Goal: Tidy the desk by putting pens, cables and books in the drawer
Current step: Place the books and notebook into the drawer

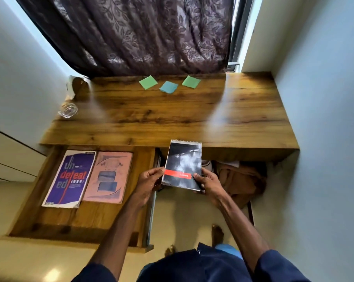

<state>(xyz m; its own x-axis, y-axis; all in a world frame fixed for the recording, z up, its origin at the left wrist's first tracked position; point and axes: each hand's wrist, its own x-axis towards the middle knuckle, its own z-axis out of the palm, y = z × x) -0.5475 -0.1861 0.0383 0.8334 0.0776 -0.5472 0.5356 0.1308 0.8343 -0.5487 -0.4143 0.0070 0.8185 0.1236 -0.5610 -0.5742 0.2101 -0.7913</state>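
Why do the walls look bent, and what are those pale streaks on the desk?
Head view: the wide-angle lens bows the walls and edges; the pale patches on the desk are glare, probably from the window; the glass dish at far left looks smeared; the notepad, held by left hand and right hand, is sharper.

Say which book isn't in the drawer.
The black spiral notepad, gripped by left hand and right hand; purple book and pink book lie in the drawer.

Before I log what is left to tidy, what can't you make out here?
Head view:
- Black spiral-bound notepad: print on its red band is blurred.
- Shiny object at the wooden desk's far left corner: blurred, unidentifiable.
- Brown bundle under the desk: shadowed, partly hidden by the desktop.
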